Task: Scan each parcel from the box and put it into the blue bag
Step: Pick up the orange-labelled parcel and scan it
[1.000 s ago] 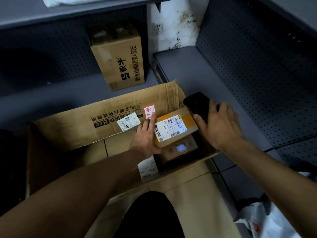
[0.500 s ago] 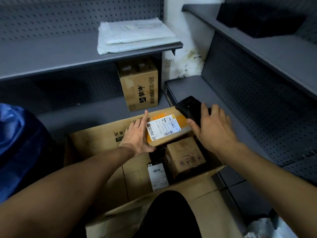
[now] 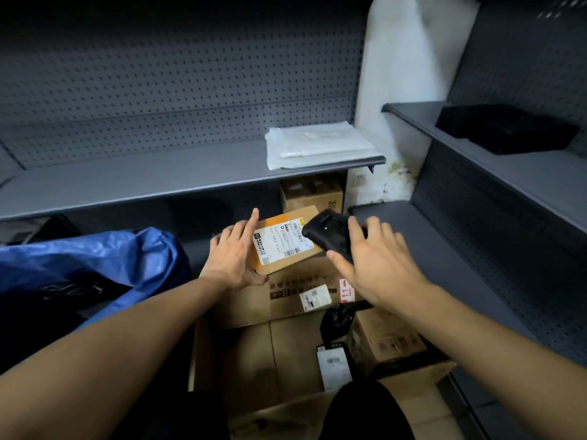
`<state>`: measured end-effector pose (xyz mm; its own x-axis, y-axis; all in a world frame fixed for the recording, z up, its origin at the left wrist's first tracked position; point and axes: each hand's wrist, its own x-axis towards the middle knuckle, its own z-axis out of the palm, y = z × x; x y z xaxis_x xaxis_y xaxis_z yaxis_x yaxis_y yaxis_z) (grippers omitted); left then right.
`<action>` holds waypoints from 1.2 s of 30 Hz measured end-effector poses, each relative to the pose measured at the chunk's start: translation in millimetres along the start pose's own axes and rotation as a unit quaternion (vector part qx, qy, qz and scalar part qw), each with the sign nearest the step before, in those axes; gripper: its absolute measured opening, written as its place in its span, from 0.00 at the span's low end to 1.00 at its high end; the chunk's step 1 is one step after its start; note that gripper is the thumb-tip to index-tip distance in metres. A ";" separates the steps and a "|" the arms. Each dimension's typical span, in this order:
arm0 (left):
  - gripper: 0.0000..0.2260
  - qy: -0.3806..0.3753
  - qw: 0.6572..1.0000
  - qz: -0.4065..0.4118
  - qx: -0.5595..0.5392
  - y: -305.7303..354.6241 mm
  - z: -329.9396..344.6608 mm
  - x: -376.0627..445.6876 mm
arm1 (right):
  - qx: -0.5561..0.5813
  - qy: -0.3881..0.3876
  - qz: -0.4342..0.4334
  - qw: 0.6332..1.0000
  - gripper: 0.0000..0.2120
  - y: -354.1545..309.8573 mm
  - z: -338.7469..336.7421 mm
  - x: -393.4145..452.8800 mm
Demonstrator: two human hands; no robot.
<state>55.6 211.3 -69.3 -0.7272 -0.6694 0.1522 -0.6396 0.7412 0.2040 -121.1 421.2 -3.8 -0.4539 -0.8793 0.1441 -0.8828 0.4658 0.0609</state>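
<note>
My left hand [image 3: 233, 257] holds a small cardboard parcel [image 3: 286, 241] with orange tape and a white barcode label, lifted above the open cardboard box [image 3: 254, 350]. Its thumb is under the parcel's near edge and its fingers lie along the left side. My right hand [image 3: 378, 265] grips a black handheld scanner [image 3: 330, 235] right over the parcel's label. The blue bag [image 3: 92, 258] gapes open at the left. Inside the box lie a brown parcel [image 3: 387, 341], a black-wrapped parcel [image 3: 336, 322] and a flat parcel with a white label [image 3: 333, 365].
Grey metal shelves with pegboard backs run along the left and right. White plastic mailers [image 3: 317, 144] lie on the middle shelf and a black item [image 3: 505, 128] on the right shelf. A printed carton [image 3: 313, 193] stands behind the parcel. My dark knee [image 3: 365, 411] is at the bottom.
Both hands have risen out of the box with the parcel and scanner. The scanner has moved over the label. My head has tilted up, bringing the blue bag further into view.
</note>
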 end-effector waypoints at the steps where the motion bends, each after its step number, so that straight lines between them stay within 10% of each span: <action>1: 0.63 0.008 1.000 -0.004 0.005 -4.6 -7.3 -3.1 | -0.006 0.002 -0.012 1.000 0.37 -7.1 -6.2 -2.4; 36: 0.58 0.106 0.985 -0.012 0.135 -59.4 -85.1 -42.9 | -0.126 -0.025 -0.088 0.988 0.37 -64.8 -53.4 -35.6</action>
<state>146.0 191.6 -5.6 -0.6605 -0.6618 0.3545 -0.7201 0.6921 -0.0494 -41.3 427.7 39.9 -0.3077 -0.9496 0.0601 -0.8930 0.3100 0.3264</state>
